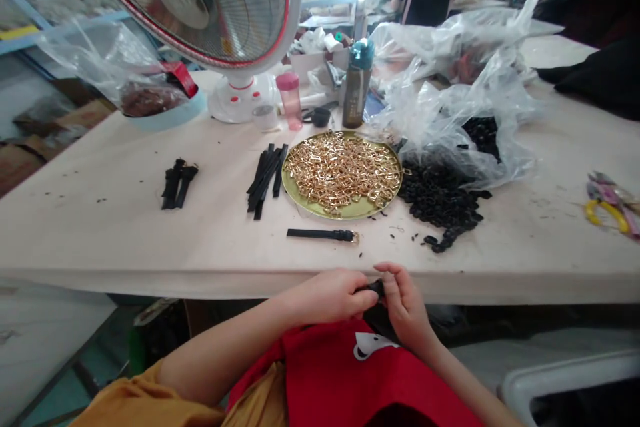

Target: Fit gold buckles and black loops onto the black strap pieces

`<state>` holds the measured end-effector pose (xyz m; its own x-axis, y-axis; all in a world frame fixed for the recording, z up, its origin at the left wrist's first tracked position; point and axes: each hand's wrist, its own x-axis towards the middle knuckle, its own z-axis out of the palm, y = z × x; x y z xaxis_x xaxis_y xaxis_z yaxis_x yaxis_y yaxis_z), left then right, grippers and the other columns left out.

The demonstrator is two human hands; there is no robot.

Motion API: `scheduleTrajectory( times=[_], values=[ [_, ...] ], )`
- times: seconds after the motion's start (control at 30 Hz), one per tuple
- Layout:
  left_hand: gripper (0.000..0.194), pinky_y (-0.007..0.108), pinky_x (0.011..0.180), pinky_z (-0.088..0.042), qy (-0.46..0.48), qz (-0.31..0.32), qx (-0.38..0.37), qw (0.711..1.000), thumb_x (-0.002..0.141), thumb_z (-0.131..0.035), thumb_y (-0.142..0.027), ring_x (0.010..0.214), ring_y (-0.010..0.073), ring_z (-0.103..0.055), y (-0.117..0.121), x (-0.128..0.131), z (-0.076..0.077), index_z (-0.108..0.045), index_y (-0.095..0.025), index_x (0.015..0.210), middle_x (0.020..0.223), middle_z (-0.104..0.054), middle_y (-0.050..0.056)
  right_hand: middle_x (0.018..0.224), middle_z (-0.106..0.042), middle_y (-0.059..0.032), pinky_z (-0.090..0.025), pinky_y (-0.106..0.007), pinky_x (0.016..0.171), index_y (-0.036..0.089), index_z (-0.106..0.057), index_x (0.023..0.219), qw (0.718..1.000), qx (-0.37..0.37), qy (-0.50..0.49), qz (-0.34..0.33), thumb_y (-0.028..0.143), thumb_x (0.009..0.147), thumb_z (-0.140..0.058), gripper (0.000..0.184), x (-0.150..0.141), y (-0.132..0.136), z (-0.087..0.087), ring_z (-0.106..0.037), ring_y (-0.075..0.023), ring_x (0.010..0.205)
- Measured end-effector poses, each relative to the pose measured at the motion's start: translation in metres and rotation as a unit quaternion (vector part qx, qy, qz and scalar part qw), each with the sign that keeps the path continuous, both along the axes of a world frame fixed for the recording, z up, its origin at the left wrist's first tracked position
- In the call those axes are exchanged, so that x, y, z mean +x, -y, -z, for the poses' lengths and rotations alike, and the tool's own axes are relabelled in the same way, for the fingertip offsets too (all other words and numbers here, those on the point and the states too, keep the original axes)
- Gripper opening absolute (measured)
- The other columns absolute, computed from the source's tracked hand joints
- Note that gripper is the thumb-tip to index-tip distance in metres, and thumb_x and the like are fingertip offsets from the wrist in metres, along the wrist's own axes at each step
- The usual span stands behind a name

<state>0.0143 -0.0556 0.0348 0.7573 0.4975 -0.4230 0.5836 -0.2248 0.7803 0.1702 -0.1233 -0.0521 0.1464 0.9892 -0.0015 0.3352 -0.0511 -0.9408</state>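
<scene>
Buckles (345, 167) lie on a plate (303, 199), 1 strap (320, 234) before it, probably loops (443, 203) to its right.

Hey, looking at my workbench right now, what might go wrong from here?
The small black piece in your left hand, with the right hand beside it, is at the table's front edge; if it slips, it could drop into your lap.

Gold metal pieces are heaped up to the rim of the plate, so a bump might spill some.

The black pile sits right beside the plate, so the two could get mixed.
</scene>
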Motion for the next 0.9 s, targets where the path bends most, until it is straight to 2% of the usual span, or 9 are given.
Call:
scheduleTrajectory(
  times=[0.17,0.23,0.37,0.47,0.53,0.63,0.7,0.77,0.9],
  values=[
    [0.03,0.02,0.05,-0.036,-0.036,-0.045,-0.064,0.996,0.08,-0.038,-0.038,0.053,0.0108,-0.052,-0.023,-0.021,0.006,-0.055,-0.014,0.075,0.062,-0.057,0.0,0.062,-0.048,0.001,-0.037,-0.024,0.051,0.017,-0.049,0.089,0.995,-0.027,0.019,-0.099,0.043,0.088,-0.038,0.028,-0.002,-0.026,-0.012,-0.047,-0.0124,0.055],
    [0.03,0.02,0.048,-0.036,-0.042,-0.061,-0.082,0.994,0.08,-0.037,-0.039,0.052,0.0113,-0.053,-0.028,-0.023,0.01,-0.055,-0.015,0.075,0.062,-0.057,0.0,0.065,-0.052,-0.0004,-0.039,-0.024,0.054,0.017,-0.048,0.085,0.993,-0.013,0.048,-0.103,0.041,0.088,-0.037,0.026,-0.004,-0.031,-0.014,-0.049,-0.0129,0.058],
    [0.027,0.021,0.05,-0.034,-0.035,-0.04,0.049,0.997,0.081,-0.037,-0.031,0.056,0.0123,-0.053,-0.039,-0.017,0.015,-0.057,-0.015,0.071,0.063,-0.06,0.002,0.07,-0.055,-0.0027,-0.04,-0.027,0.059,0.018,-0.047,0.082,0.989,0.039,0.111,-0.086,0.036,0.089,-0.034,0.024,-0.011,-0.04,-0.01,-0.052,-0.0147,0.064],
    [0.026,0.02,0.05,-0.033,-0.023,-0.031,0.073,0.997,0.083,-0.038,-0.03,0.056,0.0117,-0.054,-0.056,-0.014,0.015,-0.059,-0.016,0.077,0.066,-0.063,0.001,0.072,-0.055,-0.003,-0.04,-0.027,0.06,0.018,-0.047,0.085,0.99,0.032,0.11,-0.081,0.038,0.09,-0.031,0.026,-0.013,-0.058,-0.008,-0.053,-0.0154,0.066],
    [0.025,0.021,0.051,-0.033,-0.038,-0.041,0.126,0.991,0.082,-0.044,-0.036,0.06,0.0133,-0.056,-0.073,-0.015,0.014,-0.06,-0.018,0.079,0.07,-0.064,0.001,0.072,-0.055,-0.0026,-0.04,-0.027,0.06,0.018,-0.046,0.086,0.992,0.019,0.096,-0.079,0.04,0.091,-0.029,0.028,-0.015,-0.076,-0.01,-0.054,-0.0156,0.066],
    [0.023,0.025,0.058,-0.035,-0.075,-0.088,0.285,0.952,0.074,-0.058,-0.042,0.072,0.0182,-0.058,-0.098,-0.019,0.018,-0.06,-0.02,0.081,0.077,-0.065,0.001,0.072,-0.057,-0.0027,-0.038,-0.029,0.059,0.019,-0.048,0.086,0.988,0.008,0.144,-0.058,0.041,0.091,-0.027,0.031,-0.02,-0.104,-0.012,-0.054,-0.0178,0.066],
    [0.018,0.028,0.065,-0.037,-0.08,-0.103,0.363,0.922,0.076,-0.059,-0.037,0.077,0.0195,-0.057,-0.109,-0.022,0.026,-0.059,-0.02,0.082,0.081,-0.064,0.002,0.077,-0.06,-0.0041,-0.038,-0.031,0.061,0.019,-0.051,0.086,0.976,0.017,0.214,-0.042,0.038,0.091,-0.028,0.03,-0.023,-0.117,-0.012,-0.056,-0.0204,0.07],
    [0.012,0.031,0.071,-0.039,-0.071,-0.1,0.418,0.9,0.082,-0.052,-0.029,0.08,0.0194,-0.056,-0.112,-0.024,0.039,-0.059,-0.02,0.08,0.082,-0.063,0.002,0.084,-0.062,-0.0054,-0.039,-0.032,0.066,0.019,-0.053,0.091,0.966,0.037,0.254,-0.036,0.035,0.09,-0.03,0.028,-0.021,-0.124,-0.011,-0.056,-0.0221,0.076],
    [0.017,0.035,0.076,-0.04,-0.043,-0.125,0.476,0.87,0.086,-0.045,-0.023,0.083,0.0191,-0.053,-0.108,-0.032,0.065,-0.061,-0.02,0.08,0.086,-0.061,0.002,0.091,-0.063,-0.0069,-0.043,-0.033,0.073,0.018,-0.054,0.097,0.968,0.065,0.241,-0.012,0.037,0.089,-0.035,0.029,0.007,-0.141,-0.016,-0.058,-0.021,0.083]
  ],
)
